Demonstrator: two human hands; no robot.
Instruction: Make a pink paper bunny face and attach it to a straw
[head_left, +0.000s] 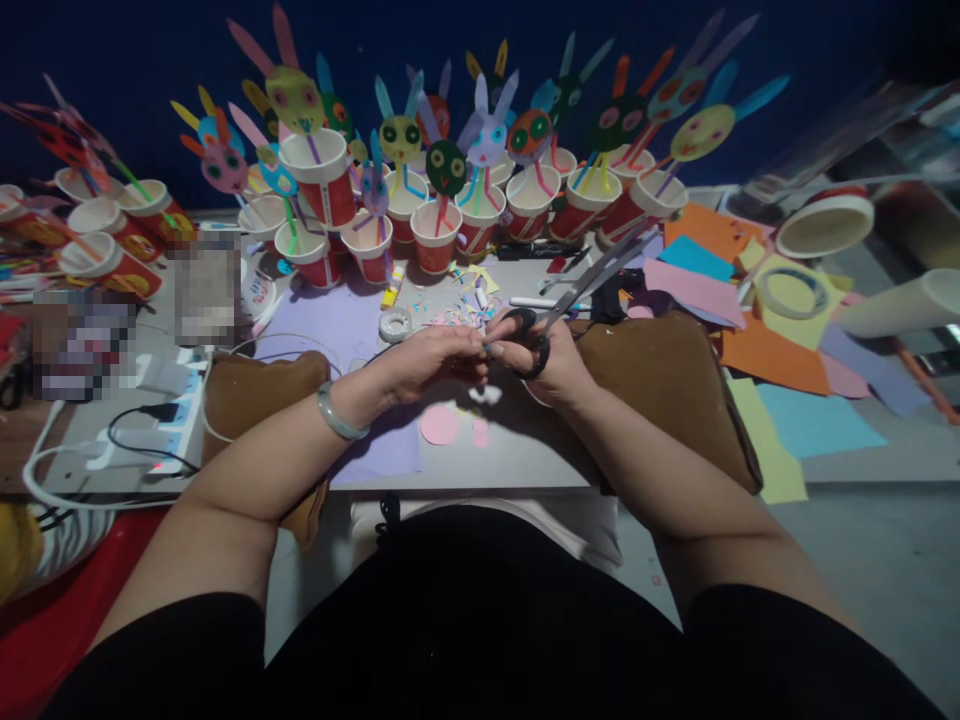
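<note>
My right hand (551, 365) is closed on black-handled scissors (581, 285), whose blades point up and to the right, away from my left hand. Thumb and fingertips of my left hand (442, 362) are pinched together, meeting the right fingertips over the table. A tiny bluish bit shows between the two hands, too small to name. Just below them lie a white crumpled scrap (486, 395), a pink paper circle (439, 424) and smaller pink pieces (480, 432). Colourful paper clippings (457, 308) are scattered behind the hands, beside a roll of tape (395, 324).
Red and white paper cups (436, 240) with paper rabbit heads on straws line the back. Coloured paper sheets (772, 365) and another tape roll (796, 292) lie at right. Brown cushions (660, 385) sit under the forearms. A power strip (180, 425) with cables is at left.
</note>
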